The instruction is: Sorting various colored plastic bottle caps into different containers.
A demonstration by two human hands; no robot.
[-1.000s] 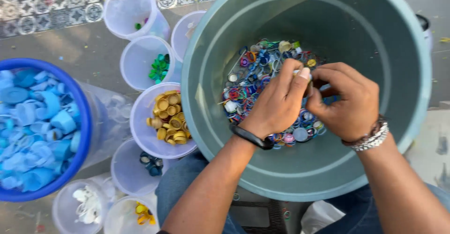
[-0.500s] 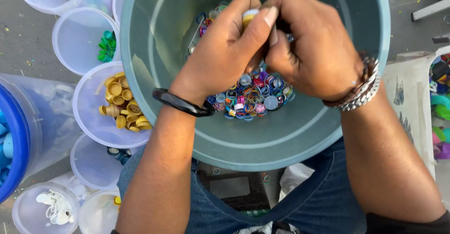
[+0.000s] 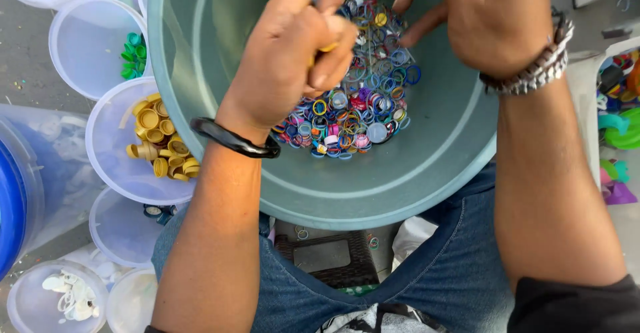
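The left hand (image 3: 293, 53), a glossy black bangle at its wrist, is curled in a closed grip around a small yellow plastic piece (image 3: 327, 48), held above the heap of small multicoloured plastic rings and bottle caps (image 3: 357, 106) lying in the bottom of the smooth, round grey-green plastic tub (image 3: 427, 173). The right hand (image 3: 497, 16), with a beaded metal bracelet, hovers over the same heap with fingers loosely bent, holding nothing visible. Just left of the tub stands a translucent white round container of ribbed yellow caps (image 3: 160, 146).
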